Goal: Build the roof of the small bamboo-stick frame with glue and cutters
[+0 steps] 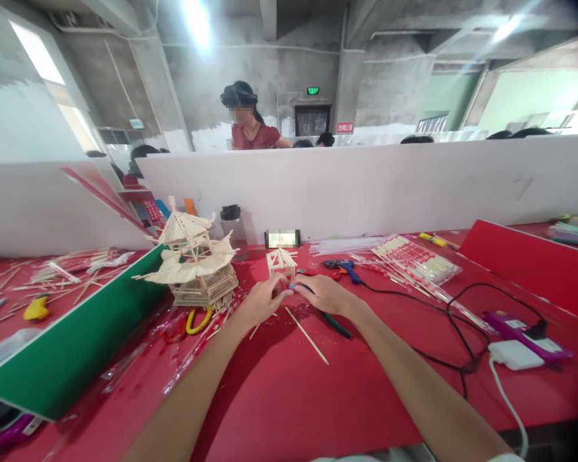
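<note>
In the head view, the left hand (264, 298) and right hand (328, 294) meet over the red bench (289, 398), their fingers bent and nearly touching around a tiny blue piece (291, 287), perhaps pinched; the grip is unclear. The small stick frame (282, 262) stands just beyond the fingertips, and a loose stick (307, 335) lies on the near side.

Head view: a single camera, worn on the person's head, is looking forward and slightly down across the red tabletop (279, 398), framing the left hand (264, 298) and right hand (325, 295) nearby and facing the white partition (366, 186) beyond.
</note>
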The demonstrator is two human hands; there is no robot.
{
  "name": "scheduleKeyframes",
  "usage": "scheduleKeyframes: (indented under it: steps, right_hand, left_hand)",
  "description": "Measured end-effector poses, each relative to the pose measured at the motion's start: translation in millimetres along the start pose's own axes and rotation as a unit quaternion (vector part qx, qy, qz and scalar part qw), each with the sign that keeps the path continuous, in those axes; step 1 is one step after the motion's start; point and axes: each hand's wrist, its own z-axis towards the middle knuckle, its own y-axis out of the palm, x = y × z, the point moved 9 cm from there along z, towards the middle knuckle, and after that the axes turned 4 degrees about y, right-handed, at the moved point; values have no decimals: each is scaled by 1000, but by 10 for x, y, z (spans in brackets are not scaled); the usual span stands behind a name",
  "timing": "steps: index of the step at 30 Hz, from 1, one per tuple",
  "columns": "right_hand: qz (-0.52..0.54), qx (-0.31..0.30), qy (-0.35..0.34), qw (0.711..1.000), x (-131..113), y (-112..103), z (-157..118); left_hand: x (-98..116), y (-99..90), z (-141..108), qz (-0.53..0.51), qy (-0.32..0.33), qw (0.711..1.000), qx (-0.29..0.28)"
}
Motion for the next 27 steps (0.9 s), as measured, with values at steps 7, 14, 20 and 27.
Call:
scheduleKeyframes:
  steps: [7,14,20,27]
  right_hand:
    - [-88,40,122,988,574,-128,-35]
    - [-142,19,224,964,1011,-103,-106]
    - [-143,44,263,953,1107,-137,-100]
    - [-145,64,281,946,1110,-225,-32]
  left_hand:
    - [217,407,-135,137,97,971,-167]
    - [488,647,-263,181,167,937,-246]
    - [438,643,-248,177,147,944,-235]
    - [459,544,-267,151,122,949,-247]
